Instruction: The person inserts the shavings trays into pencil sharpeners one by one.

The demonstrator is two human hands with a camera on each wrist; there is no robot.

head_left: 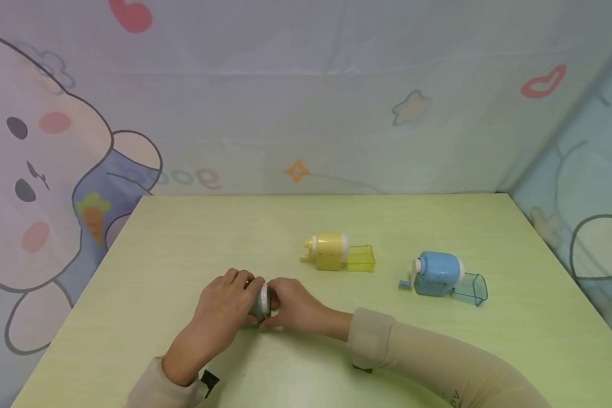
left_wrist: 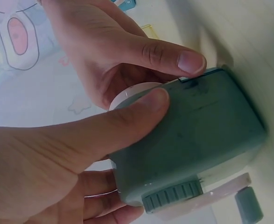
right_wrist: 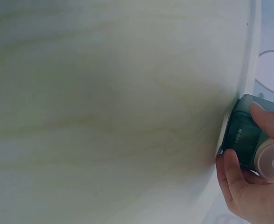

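Observation:
Both hands are on a dark green pencil sharpener (left_wrist: 197,126) low over the table, left of centre in the head view. My left hand (head_left: 224,314) grips its body, the thumb (left_wrist: 137,112) lying along one side. At the end with the white ring, my right hand (head_left: 298,306) holds the sharpener's edges between thumb and fingers. In the right wrist view, the lettered drawer front (right_wrist: 239,140) sits flush beside the white ring (right_wrist: 270,161) with a pencil hole. A crank handle (left_wrist: 249,205) sticks out at the opposite end.
A yellow pencil sharpener (head_left: 329,251) stands beyond the right hand with its clear drawer (head_left: 360,259) pulled out. Farther right, a blue pencil sharpener (head_left: 438,273) also has its drawer (head_left: 470,288) out. A printed cloth (head_left: 265,102) hangs behind the table (head_left: 209,226).

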